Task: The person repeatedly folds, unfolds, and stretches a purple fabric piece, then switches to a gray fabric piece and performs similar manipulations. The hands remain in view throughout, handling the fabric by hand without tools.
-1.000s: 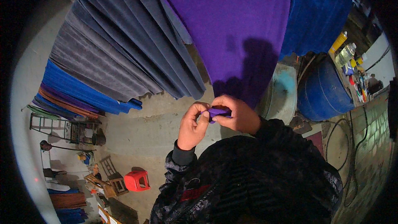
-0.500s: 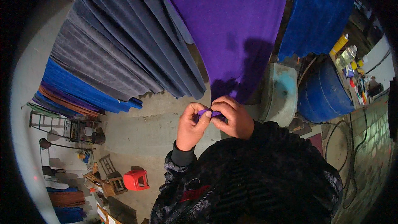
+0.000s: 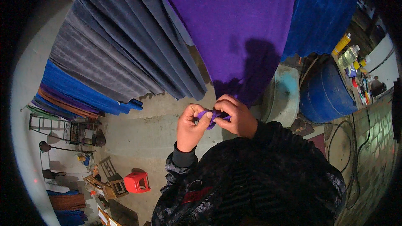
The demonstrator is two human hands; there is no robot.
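A long purple cloth [image 3: 234,25] hangs down in front of me, and its lower corner is gathered between my hands. My left hand [image 3: 191,126] pinches the bunched corner between thumb and fingers. Close against it, my right hand [image 3: 238,116] has its fingers curled round the same purple fabric. A small loop of the cloth sticks out below the fingers, and part of the bunch is hidden behind them. Dark shadows of a head and hands fall on the cloth's lower part.
Grey cloths [image 3: 125,46] hang in folds on the left, a blue cloth [image 3: 320,16] on the right. A pale tub [image 3: 281,96] and a blue barrel [image 3: 328,94] stand right. Lower left are a red stool [image 3: 137,182] and a wooden chair [image 3: 113,178]. A black hose [image 3: 356,171] trails along the right.
More of the purple corner now shows bunched between my fingers, with a loop below them. My left hand has shifted slightly left. The hanging cloth's right edge has swung a little to the right.
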